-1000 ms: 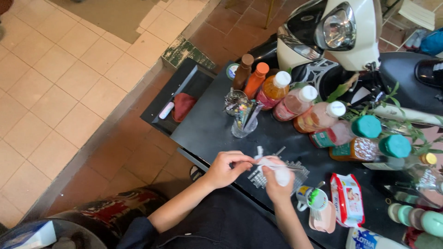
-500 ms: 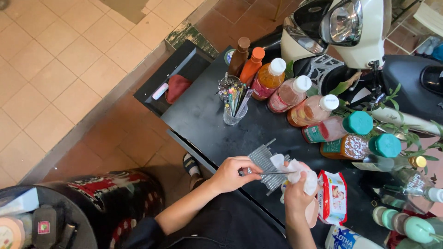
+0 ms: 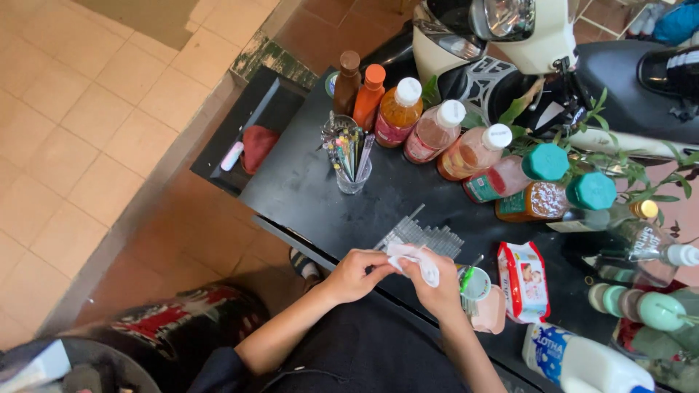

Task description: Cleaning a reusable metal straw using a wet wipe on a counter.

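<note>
My left hand (image 3: 355, 275) and my right hand (image 3: 439, 282) meet at the near edge of a black table (image 3: 306, 182). A crumpled white tissue (image 3: 416, 258) is pinched in my right hand. The fingertips of my left hand press into that tissue and seem to grip a thin stick, which is mostly hidden. Just beyond the hands lies a bundle of clear straws (image 3: 422, 236) flat on the table. To their right stand a small clear cup (image 3: 476, 284) and a pink container (image 3: 489, 311).
A glass of sticks and straws (image 3: 351, 159) stands mid-table. Several sauce bottles (image 3: 437, 135) line the far edge. A red-and-white wipes pack (image 3: 523, 280) and a white bottle (image 3: 582, 362) lie right. A scooter (image 3: 510, 36) is parked behind, a black tray (image 3: 240, 138) left.
My hands have come closer together. The thin stick seen between them earlier is now mostly covered by the tissue. The view has shifted over the table.
</note>
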